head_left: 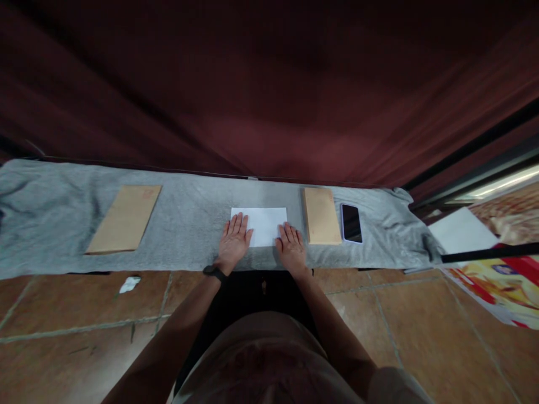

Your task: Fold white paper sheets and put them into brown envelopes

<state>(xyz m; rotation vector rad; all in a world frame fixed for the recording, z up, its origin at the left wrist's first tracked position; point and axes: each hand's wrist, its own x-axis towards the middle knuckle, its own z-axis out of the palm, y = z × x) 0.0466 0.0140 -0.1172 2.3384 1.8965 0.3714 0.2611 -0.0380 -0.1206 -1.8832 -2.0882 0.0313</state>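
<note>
A white sheet of paper (263,225) lies flat on the grey cloth in front of me, one long side facing me. My left hand (234,240) rests palm down over its left end, fingers stretched out. Over the lower right corner lies my right hand (291,247), also flat with its fingers extended. Neither hand grips anything. Just right of my right hand is a stack of brown envelopes (322,216). Farther off to the left, another brown envelope (125,219) or pile of them lies at a slant, with faint red print near its top corner.
The grey cloth (189,224) covers a long narrow surface. A phone (351,223) with a dark screen lies right of the envelope stack. Behind hangs a dark red curtain (269,112). A crumpled white scrap (129,284) is on the tiled floor; a colourful printed board (501,286) stands at right.
</note>
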